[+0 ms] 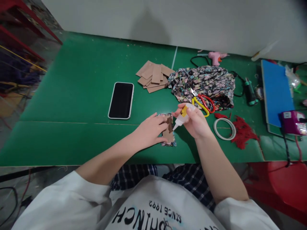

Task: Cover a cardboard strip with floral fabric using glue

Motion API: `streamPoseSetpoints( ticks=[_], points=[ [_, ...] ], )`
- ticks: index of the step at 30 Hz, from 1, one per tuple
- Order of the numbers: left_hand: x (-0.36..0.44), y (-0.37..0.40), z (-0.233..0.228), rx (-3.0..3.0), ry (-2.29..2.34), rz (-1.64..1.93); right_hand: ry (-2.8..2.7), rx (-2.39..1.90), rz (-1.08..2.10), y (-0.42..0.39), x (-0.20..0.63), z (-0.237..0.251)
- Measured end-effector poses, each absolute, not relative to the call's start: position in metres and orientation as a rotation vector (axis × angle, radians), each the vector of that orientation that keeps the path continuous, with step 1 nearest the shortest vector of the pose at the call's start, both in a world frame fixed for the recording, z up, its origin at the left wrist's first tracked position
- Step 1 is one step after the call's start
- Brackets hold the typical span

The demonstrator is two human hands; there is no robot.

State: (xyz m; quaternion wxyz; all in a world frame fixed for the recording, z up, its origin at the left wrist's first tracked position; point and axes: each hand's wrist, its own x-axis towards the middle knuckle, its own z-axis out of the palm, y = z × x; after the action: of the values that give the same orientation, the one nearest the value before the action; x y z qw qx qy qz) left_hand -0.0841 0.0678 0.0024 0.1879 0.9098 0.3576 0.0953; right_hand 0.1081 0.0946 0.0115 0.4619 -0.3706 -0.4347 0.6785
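My left hand (151, 131) presses a small brown cardboard piece (169, 134) down onto a scrap of flowered fabric (170, 143) near the front of the green table (72, 105). My right hand (195, 123) grips a small white glue bottle (181, 118) with a yellow label. Its nozzle points down-left and sits at the right edge of the cardboard piece.
A black phone (121, 100) lies left of centre. A pile of cardboard pieces (153, 76) and a bunched flowered cloth (203, 83) with red and yellow scissors (203, 102) lie behind. A tape ring (224, 128), red yarn (244, 134), pink glue gun (217, 57), blue board (275, 89) sit right.
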Motion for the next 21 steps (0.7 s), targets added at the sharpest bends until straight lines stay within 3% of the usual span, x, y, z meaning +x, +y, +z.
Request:
streamPoseSetpoints(
  ticks=[16, 21],
  points=[
    [-0.0850, 0.0672, 0.0006, 2.565, 1.013, 0.241, -1.210, -0.997, 1.438, 0.0892, 0.1063, 0.0088],
    [-0.0849, 0.0674, 0.0013, 2.548, 1.002, 0.238, -1.366, -1.153, 1.180, 0.0842, 0.1056, 0.0140]
  ],
)
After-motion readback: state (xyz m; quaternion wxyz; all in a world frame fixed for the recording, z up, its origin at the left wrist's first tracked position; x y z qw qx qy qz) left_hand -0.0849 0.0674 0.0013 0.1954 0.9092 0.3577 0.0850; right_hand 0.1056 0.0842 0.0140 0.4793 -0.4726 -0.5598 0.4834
